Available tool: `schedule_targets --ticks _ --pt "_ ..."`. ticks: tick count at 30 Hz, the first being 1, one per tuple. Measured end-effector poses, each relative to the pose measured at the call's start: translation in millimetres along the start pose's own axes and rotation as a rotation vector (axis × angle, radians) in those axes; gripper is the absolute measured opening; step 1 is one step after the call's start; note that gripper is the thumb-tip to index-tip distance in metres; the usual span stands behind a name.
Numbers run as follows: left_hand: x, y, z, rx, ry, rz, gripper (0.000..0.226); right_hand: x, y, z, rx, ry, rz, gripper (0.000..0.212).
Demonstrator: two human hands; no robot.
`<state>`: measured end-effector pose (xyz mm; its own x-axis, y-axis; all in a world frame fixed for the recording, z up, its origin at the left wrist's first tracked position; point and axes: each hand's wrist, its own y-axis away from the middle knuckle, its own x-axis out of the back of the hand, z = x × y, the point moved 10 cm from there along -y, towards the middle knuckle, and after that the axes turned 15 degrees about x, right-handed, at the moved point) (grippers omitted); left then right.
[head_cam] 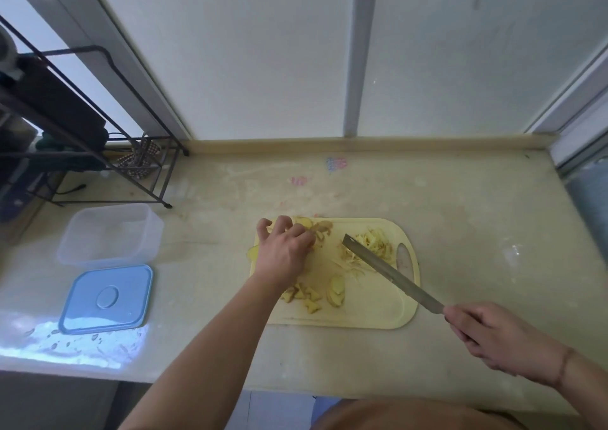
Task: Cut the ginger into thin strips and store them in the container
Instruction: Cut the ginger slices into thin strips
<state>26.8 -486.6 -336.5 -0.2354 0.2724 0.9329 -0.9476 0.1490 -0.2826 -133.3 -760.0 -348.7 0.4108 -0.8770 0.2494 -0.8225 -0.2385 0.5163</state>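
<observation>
The left hand [285, 252], fingers curled, rests on pale yellow ginger slices [320, 229] on the yellow plastic cutting board [371, 311]. The right hand [490, 337] grips a long steel knife [391, 273], its blade beside the shredded ginger strips [378, 245].

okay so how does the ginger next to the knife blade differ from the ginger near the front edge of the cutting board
The ginger by the knife blade is a loose pile of thin strips; the ginger at the front edge is slices and chunks, not yet cut into strips.
The strips lie at the board's far right; the slices and chunks sit nearer the person, beside the left forearm.
Both are pale yellow and rest on the yellow cutting board.
</observation>
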Motion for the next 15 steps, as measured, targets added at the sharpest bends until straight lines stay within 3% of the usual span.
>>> schedule_targets --ticks 5,11,15 --pt "3 6 3 -0.01 0.035 0.001 0.006 1 3 0 -0.006 0.007 0.007 0.041" --pt "-11 -3 6 0.015 -0.129 -0.124 0.009 -4 1 0 -0.012 0.016 -0.016 0.04" --pt "5 8 20 -0.093 0.064 -0.069 0.008 -3 1 0 -0.015 0.013 -0.012 0.04"
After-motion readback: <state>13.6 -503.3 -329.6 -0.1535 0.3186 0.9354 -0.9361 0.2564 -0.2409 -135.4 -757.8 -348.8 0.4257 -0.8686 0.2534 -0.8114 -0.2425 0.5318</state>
